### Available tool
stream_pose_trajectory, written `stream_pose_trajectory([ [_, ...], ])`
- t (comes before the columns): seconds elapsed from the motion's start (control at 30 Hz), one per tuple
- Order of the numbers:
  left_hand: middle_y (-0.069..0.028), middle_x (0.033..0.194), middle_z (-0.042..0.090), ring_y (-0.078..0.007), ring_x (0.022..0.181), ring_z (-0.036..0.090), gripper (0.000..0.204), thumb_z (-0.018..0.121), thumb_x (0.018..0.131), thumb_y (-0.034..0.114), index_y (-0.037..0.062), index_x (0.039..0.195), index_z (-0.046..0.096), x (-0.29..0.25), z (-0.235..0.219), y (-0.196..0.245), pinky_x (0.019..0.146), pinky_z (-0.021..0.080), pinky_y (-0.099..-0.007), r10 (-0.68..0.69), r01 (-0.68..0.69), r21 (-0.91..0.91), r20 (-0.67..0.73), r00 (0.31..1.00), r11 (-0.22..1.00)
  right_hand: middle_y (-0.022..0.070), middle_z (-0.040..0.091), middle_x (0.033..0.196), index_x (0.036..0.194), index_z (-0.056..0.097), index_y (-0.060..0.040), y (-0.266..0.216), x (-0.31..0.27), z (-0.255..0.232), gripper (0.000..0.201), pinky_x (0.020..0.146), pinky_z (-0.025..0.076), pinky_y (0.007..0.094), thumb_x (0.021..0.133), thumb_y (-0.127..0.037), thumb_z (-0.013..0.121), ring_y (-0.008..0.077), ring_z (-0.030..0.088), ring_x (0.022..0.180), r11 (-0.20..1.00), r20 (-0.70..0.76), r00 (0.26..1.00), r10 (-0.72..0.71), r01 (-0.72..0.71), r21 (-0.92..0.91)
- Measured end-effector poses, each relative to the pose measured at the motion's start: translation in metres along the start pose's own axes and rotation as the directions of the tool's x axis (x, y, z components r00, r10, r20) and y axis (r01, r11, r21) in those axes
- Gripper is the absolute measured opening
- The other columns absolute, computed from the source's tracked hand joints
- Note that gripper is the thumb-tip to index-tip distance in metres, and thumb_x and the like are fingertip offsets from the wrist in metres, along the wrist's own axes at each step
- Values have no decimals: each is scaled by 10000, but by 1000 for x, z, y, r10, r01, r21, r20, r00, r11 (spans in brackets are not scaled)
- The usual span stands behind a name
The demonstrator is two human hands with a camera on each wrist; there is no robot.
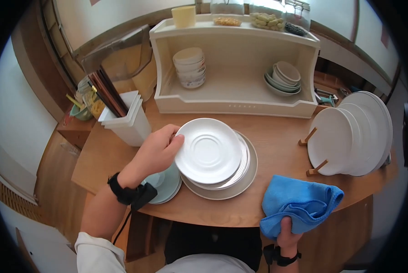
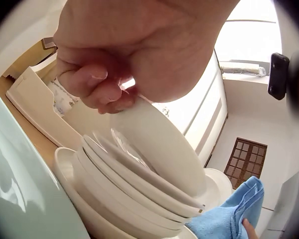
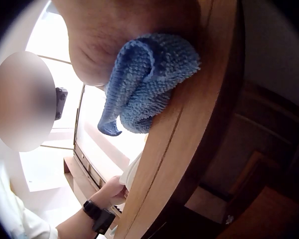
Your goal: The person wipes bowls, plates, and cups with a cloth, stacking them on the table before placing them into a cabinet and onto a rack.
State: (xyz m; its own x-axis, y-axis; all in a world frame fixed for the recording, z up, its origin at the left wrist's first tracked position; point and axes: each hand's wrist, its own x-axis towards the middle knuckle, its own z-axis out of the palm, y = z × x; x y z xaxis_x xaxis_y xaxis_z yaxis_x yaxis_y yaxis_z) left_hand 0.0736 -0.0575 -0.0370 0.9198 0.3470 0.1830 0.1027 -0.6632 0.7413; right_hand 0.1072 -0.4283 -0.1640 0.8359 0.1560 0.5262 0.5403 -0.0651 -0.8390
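My left hand [image 1: 160, 148] pinches the left rim of a white plate [image 1: 208, 150] at the top of a stack; in the left wrist view this plate [image 2: 157, 139] is tilted up from the plates [image 2: 124, 189] below it. A wider plate [image 1: 252, 170] forms the base of the stack. Pale green plates [image 1: 167, 182] lie under my left wrist. Near the table's front edge my right hand [image 1: 288, 234] grips a folded blue cloth [image 1: 299, 202], thumb on top and the other fingers hidden. The cloth [image 3: 149, 79] hangs in folds from that hand in the right wrist view.
A cream shelf [image 1: 235, 108] at the back holds stacked cups [image 1: 189, 68] and bowls [image 1: 283, 79], with jars on top. White plates [image 1: 331, 141] stand in a wooden rack [image 1: 316, 168] on the right. At the left is a white container [image 1: 131, 123] with dark utensils.
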Motion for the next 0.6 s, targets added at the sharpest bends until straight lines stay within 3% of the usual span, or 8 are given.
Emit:
stream_pose_trajectory([
  [0.23,-30,808,611,-56,694,533,217,515,956,109,-45,1108,535,-41,-4,33,624,435,-213,167,-180,-56,-184,969,982,86,608,1092,1136,585,10,-42,32,9,283,919,424,361,928,-182,592,220,555,1025,918,15,962,272,-264,297],
  [0.33,-28,808,609,-55,684,529,204,509,951,91,-45,1100,536,-69,1,54,609,433,-222,332,-332,34,-189,924,943,77,574,1182,1233,529,-3,-59,40,7,390,975,402,361,918,-212,623,195,525,1092,870,326,919,220,-336,360],
  [0.37,-120,718,631,-184,559,583,209,543,919,74,-36,1094,567,-77,3,58,528,457,-293,415,-414,43,-179,892,909,77,574,1182,1233,529,-3,-62,47,13,390,975,402,361,918,-212,623,195,525,1092,871,308,926,220,-328,364],
  [0.43,-132,661,586,-248,514,560,209,594,838,58,-23,1030,612,-93,2,70,482,443,-333,493,-495,71,54,869,866,65,580,1180,1233,535,-7,-68,58,33,394,979,405,360,879,-124,663,187,528,1102,845,541,837,-77,-234,481],
  [0.47,-110,630,578,-270,485,546,286,613,807,69,-23,1078,607,-95,2,74,457,435,-367,589,-611,81,197,784,787,65,580,1180,1233,535,-7,-70,59,39,394,979,405,360,879,-124,663,187,528,1102,846,530,845,-76,-226,482],
  [0.5,-152,868,652,-297,750,650,439,593,850,177,-23,1234,523,-116,6,70,654,517,-397,596,-603,53,103,797,796,66,588,1165,1211,552,-6,-71,60,44,380,977,407,363,862,-93,675,195,537,1096,807,558,830,16,-340,483],
  [0.57,-88,715,578,-192,589,557,359,577,832,97,-28,1163,515,-124,15,72,536,435,-334,545,-541,-93,25,838,836,67,596,1149,1189,569,-5,-73,60,46,368,975,409,366,845,-62,686,202,545,1090,755,585,805,102,-445,481],
  [0.6,-88,715,578,-192,589,557,359,577,832,97,-28,1163,515,-124,21,70,536,435,-334,547,-543,-92,23,837,835,61,597,1143,1174,583,-18,-75,59,44,348,973,409,365,851,-90,689,200,546,1085,838,502,864,41,-303,453],
])
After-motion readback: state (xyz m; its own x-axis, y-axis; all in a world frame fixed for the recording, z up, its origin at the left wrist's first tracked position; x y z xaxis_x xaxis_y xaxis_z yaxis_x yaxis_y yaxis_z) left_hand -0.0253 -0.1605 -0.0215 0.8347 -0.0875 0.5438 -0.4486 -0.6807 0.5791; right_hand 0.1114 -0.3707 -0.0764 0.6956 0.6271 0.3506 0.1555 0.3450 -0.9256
